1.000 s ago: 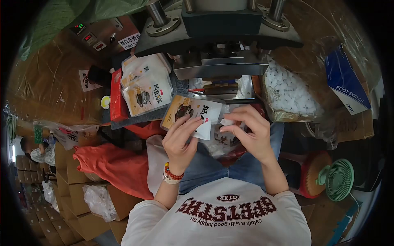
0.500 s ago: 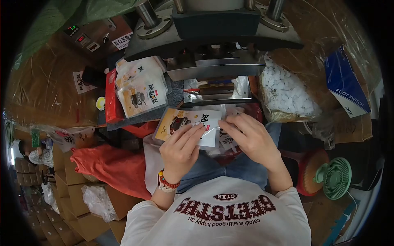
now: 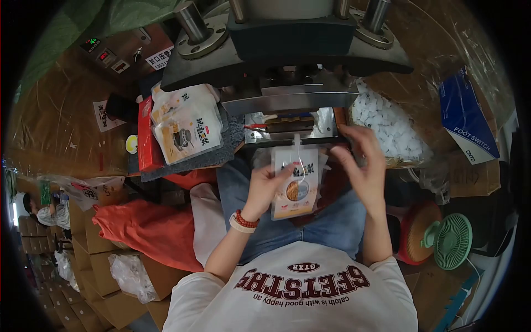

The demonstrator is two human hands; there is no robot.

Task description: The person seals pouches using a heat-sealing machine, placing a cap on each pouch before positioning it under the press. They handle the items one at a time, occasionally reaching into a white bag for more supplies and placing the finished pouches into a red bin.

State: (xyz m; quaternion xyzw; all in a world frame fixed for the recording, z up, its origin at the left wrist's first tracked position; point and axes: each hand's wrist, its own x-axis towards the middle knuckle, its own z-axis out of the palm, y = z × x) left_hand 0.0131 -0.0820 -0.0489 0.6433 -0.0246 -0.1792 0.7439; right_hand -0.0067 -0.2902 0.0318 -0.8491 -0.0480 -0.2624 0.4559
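Note:
A printed plastic pouch (image 3: pixel 304 203) hangs upright in front of me, with a thin white spout (image 3: pixel 297 145) sticking up from its top edge. Gripping its left side, my left hand (image 3: pixel 262 188) has the thumb across the front. To the right of the pouch, my right hand (image 3: pixel 364 169) is raised with thumb and fingers apart, beside the near left edge of a bag of small white plastic pieces (image 3: pixel 390 124). Just beyond the spout is the metal bed (image 3: pixel 326 128) of a press machine (image 3: pixel 290 36). More pouches seem to lie behind the held one, partly hidden.
At the left, several printed pouches (image 3: pixel 191 133) lie stacked on a grey cloth (image 3: pixel 225 150) beside a red box (image 3: pixel 148 138). A control box (image 3: pixel 116 52) stands at the back left. On the right are a blue foot switch box (image 3: pixel 467 119) and a green fan (image 3: pixel 452 241).
The pouch has turned from lying sideways to upright, showing its other side and the spout. My right hand has left it and moved up and right. My left hand has shifted right.

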